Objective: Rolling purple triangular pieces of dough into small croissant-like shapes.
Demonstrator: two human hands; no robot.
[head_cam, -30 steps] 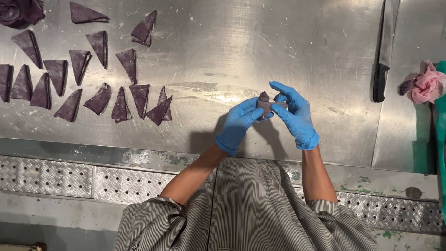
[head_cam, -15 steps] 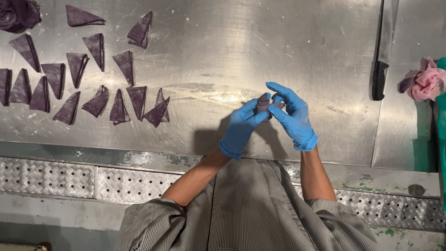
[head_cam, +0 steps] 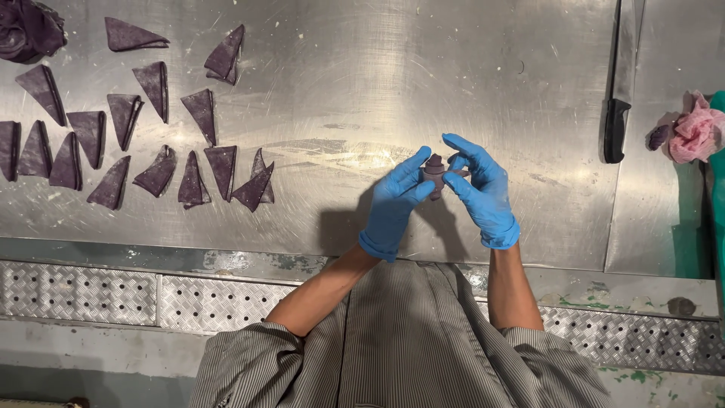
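1. Since a second ago little has moved: my two hands have stayed above the same patch of the brushed steel tabletop [head_cam: 362, 91], with the small purple dough piece [head_cam: 434, 169] between them, my fingers only slightly rearranged around it.
2. My left hand [head_cam: 396, 204], in a blue glove, has its grip pinched narrow on the dough piece, thumb and fingertips touching its left side.
3. My right hand [head_cam: 479, 189], also blue-gloved, closes on the same piece from the right, index finger arched over it.
4. The dough piece is held up off the tabletop, directly between both hands.
5. Well to the left of the dough piece lie rows of flat purple dough triangles [head_cam: 204, 113] on the tabletop.
6. Farther left still, at the corner, sits a dark purple dough lump [head_cam: 26, 30].
7. To the right of the dough piece lies a black-handled knife [head_cam: 615, 113], and beyond it a crumpled pink cloth [head_cam: 695, 132].
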